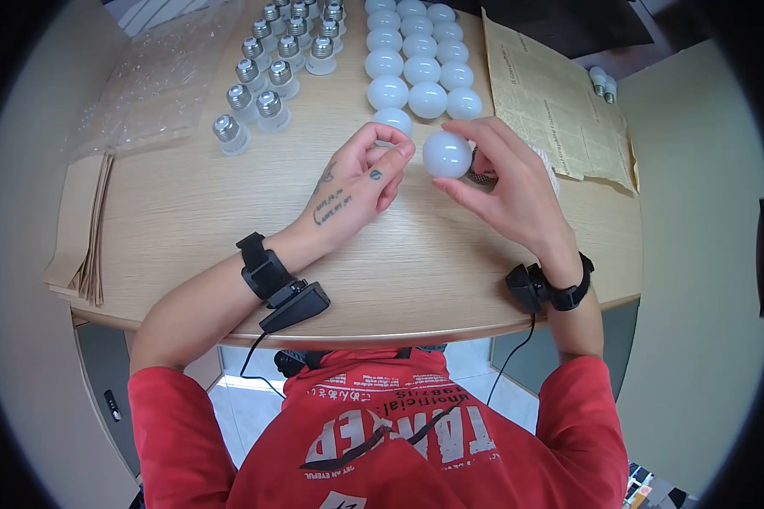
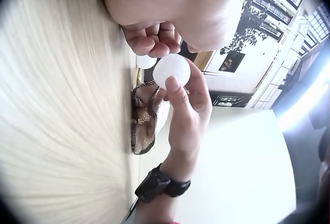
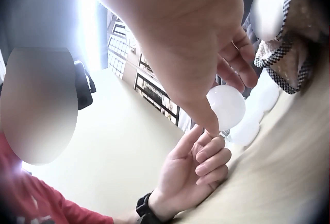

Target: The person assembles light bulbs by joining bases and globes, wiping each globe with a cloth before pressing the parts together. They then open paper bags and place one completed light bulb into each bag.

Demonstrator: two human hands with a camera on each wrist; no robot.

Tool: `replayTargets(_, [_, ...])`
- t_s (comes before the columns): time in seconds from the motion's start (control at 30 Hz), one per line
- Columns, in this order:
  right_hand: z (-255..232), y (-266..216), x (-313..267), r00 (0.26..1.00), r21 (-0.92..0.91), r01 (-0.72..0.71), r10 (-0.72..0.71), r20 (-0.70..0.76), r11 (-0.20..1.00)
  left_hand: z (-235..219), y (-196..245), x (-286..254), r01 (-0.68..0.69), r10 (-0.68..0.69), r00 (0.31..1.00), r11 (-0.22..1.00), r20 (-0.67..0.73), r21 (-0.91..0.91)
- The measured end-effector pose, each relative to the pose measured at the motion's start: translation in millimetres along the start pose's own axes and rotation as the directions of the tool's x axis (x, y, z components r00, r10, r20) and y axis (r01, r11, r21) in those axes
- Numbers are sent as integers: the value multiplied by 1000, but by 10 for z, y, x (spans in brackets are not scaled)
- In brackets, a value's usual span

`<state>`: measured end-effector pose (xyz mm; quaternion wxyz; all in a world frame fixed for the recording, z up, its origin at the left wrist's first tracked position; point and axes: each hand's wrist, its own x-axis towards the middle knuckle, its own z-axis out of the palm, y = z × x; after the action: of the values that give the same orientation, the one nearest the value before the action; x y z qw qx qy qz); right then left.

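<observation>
A white round light bulb globe [image 1: 446,155] is held in my right hand [image 1: 518,187], between the thumb and the fingers. Its smooth dome faces left, toward my left hand [image 1: 348,195]. In the left wrist view the right thumb lies across the globe [image 2: 170,69]. My left hand is raised beside it with curled fingers, thumb and index tips close together, and nothing shows in its grasp. Rows of similar white globes [image 1: 427,99] stand just beyond both hands. Behind the right hand lies a cloth with checked trim [image 2: 144,116], mostly hidden in the head view.
Several bulb bases with metal screw caps [image 1: 231,134] stand in rows at the back left. Clear plastic wrap [image 1: 157,81] and folded brown paper [image 1: 81,229] lie at the left. Printed brown paper [image 1: 560,110] is at the back right, near two small bulbs [image 1: 598,81].
</observation>
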<state>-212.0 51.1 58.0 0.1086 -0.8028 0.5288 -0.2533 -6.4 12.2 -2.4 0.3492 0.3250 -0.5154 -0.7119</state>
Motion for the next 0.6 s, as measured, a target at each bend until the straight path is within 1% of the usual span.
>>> replayTargets(0.03, [-3,-17,6,1000,29,-27,28,-10,999,0,-5,3,2,-2,1000,1000,-1,-4])
replayTargets(0.23, [88,-13,13,998,51,37,-34,-58,998,-4,12,-10,-15,16,999,1000,33,-27])
replayTargets(0.33, [141,-29,4,993,53,108,-105,-46,993,-5,-9,-23,-32,32,999,999,21,27])
replayTargets(0.43, [166,-10,-9,991,10,132,-132,-28,991,-25,18,-48,-5,2,999,995,32,95])
replayTargets(0.53, [73,-23,-7,984,28,166,-164,-67,986,-14,-13,-38,-26,26,1000,997,1,79])
replayTargets(0.6, [-66,16,-11,989,41,40,-34,-145,998,-22,-9,-37,-20,20,1000,996,-3,85])
